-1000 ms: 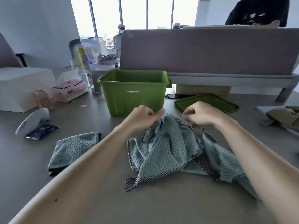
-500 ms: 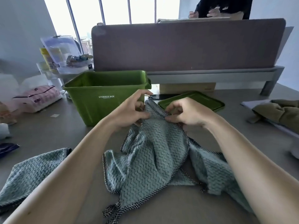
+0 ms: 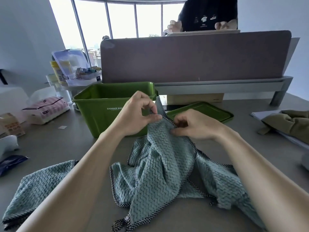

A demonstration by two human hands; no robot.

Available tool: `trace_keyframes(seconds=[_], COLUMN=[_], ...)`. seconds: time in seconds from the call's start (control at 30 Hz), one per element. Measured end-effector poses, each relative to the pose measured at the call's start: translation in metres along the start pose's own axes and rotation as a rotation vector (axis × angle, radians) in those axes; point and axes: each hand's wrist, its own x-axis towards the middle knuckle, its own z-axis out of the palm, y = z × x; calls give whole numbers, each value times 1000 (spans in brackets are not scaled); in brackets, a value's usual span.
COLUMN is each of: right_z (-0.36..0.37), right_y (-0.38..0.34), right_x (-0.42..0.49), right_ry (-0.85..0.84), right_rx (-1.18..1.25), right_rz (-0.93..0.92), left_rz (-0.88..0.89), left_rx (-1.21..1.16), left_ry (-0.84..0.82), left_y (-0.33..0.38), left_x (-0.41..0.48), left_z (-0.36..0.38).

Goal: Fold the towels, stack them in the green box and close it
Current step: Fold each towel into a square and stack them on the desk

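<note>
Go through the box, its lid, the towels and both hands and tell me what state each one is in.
green box: open
lid: off, flat on table
held towel: unfolded, edge lifted
left towel: folded, on table
left hand: pinching towel edge
right hand: pinching towel edge

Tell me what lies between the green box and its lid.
Head view: the raised towel edge, pinched by the left hand and right hand, crosses between box and lid.

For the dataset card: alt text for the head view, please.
Left hand and right hand pinch the edge of a crumpled teal towel, lifting it off a grey table. Behind: an open green box, its lid lying beside it.
</note>
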Motion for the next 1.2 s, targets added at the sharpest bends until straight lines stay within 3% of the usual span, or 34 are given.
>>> trace_keyframes(seconds=[0.23,0.43,0.53,0.63,0.77,0.9,1.2], right_z=[-24,-41,-49,-53,-57,-61,-62], right_y=[-2,-5,-5,-5,-1,1,0], right_x=[-9,-17,-22,-27,-29,-30,-29], right_ry=[298,571,671,673,593,709,758], right_rx=[239,342,378,361,437,528,755], right_rz=[-53,-98,-114,-115,-101,-89,-49], left_rz=[121,48,7,-27,-100,-156,-147], left_rx=[-36,-153,-114,-126,-336,-478,-499], left_ry=[17,85,-3,-58,113,292,460], left_y=[11,25,32,32,19,11,5], left_x=[0,-1,-4,-6,-4,1,8], left_z=[-18,-34,-46,-57,-63,-62,-55])
